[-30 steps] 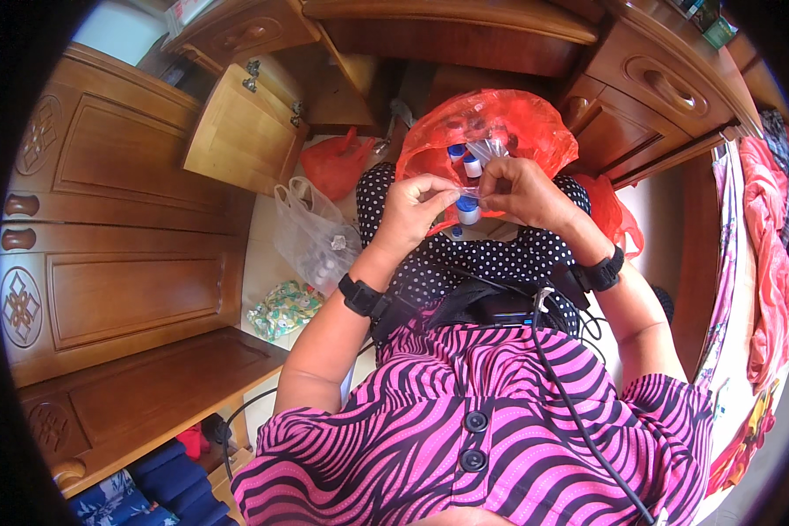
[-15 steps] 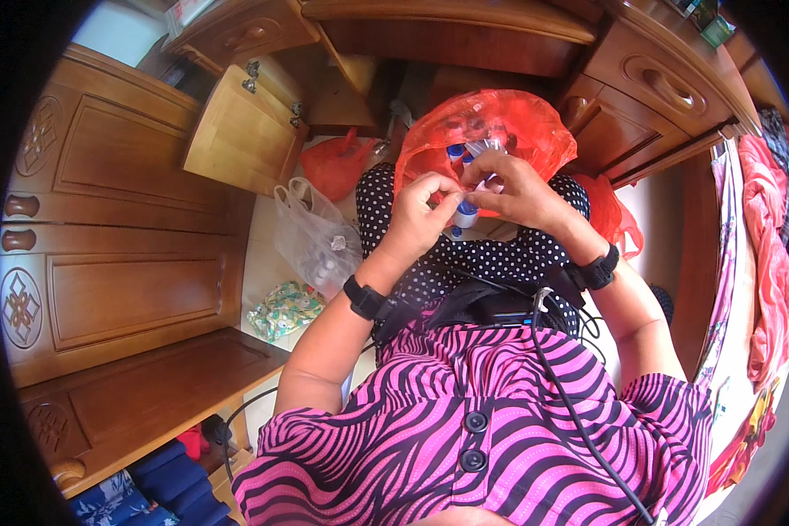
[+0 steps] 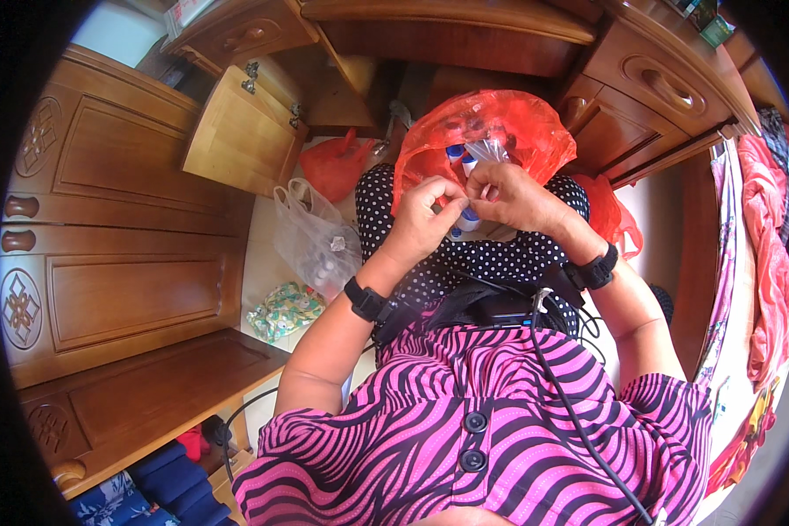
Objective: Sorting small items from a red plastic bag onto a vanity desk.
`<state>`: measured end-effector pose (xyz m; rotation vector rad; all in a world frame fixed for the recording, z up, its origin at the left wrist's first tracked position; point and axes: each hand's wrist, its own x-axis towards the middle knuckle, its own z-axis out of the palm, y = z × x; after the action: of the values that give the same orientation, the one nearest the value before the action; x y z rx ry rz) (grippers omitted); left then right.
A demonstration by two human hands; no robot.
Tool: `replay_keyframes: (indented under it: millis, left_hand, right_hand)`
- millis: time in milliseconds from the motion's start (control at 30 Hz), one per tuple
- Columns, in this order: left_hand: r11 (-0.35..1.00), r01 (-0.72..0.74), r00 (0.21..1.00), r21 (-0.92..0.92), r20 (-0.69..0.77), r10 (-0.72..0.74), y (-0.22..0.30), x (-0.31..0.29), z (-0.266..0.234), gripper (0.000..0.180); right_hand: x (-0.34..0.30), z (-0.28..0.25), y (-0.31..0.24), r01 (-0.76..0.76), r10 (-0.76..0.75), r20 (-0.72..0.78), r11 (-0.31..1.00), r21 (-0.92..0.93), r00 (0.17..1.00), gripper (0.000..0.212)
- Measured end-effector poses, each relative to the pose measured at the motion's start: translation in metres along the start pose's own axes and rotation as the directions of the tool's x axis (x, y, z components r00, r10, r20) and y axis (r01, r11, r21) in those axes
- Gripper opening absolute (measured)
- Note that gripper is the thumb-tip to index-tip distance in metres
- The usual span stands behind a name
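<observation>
My left hand [image 3: 430,216] and my right hand [image 3: 514,200] meet over my lap, thumbs and fingertips pinched close together. Whatever lies between the fingertips is too small and covered to make out. Around and beyond them spreads a red plastic bag [image 3: 436,125], its mouth facing me. Inside it are small white containers with blue caps [image 3: 455,152] and a clear plastic wrapper [image 3: 489,151]. Just beneath my fingertips another white container with a blue top [image 3: 469,221] shows, partly hidden by my hands.
A clear plastic bag [image 3: 317,241] and a patterned cloth bundle [image 3: 287,310] lie left of my legs. Another red bag [image 3: 337,164] is behind, near an open cabinet door [image 3: 245,130]. A wooden cabinet [image 3: 631,114] stands at right, beside hanging clothes [image 3: 765,254]. A cable [image 3: 579,416] crosses my front.
My right hand has dropped slightly, and its fingers have drawn in closer to the left fingertips. The blue-topped container beneath is now more covered.
</observation>
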<state>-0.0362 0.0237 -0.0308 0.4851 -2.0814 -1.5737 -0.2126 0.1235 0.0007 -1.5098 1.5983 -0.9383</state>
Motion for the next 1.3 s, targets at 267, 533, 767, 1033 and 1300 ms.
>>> replay_keyframes:
  millis: [267,533,767,1033,1300]
  left_hand:
    - [0.992,0.066,0.996,-0.107,-0.046,-0.072,-0.005,0.002,-0.013,0.007]
    - [0.997,-0.064,0.998,-0.051,0.017,0.065,0.003,0.017,0.000,0.008]
    - [0.988,0.042,0.994,-0.146,-0.094,-0.056,-0.009,0.005,0.000,0.013]
    - [0.970,0.167,0.986,-0.177,0.034,-0.164,-0.037,0.002,0.004,0.012]
    - [0.981,0.194,0.981,0.001,0.000,-0.194,-0.066,0.016,-0.001,0.015]
  right_hand:
    - [-0.013,-0.034,0.028,-0.020,0.076,0.214,0.967,-0.253,0.974,0.017]
    - [-0.006,-0.023,0.011,0.083,-0.093,-0.086,0.990,-0.110,0.992,0.021]
    - [-0.005,-0.062,-0.022,0.115,-0.132,-0.210,0.989,-0.090,0.969,0.009]
    - [0.018,-0.238,-0.050,0.302,-0.075,-0.827,0.946,0.118,0.557,0.019]
    - [0.019,-0.295,-0.050,0.276,0.005,-0.883,0.949,0.152,0.469,0.039]
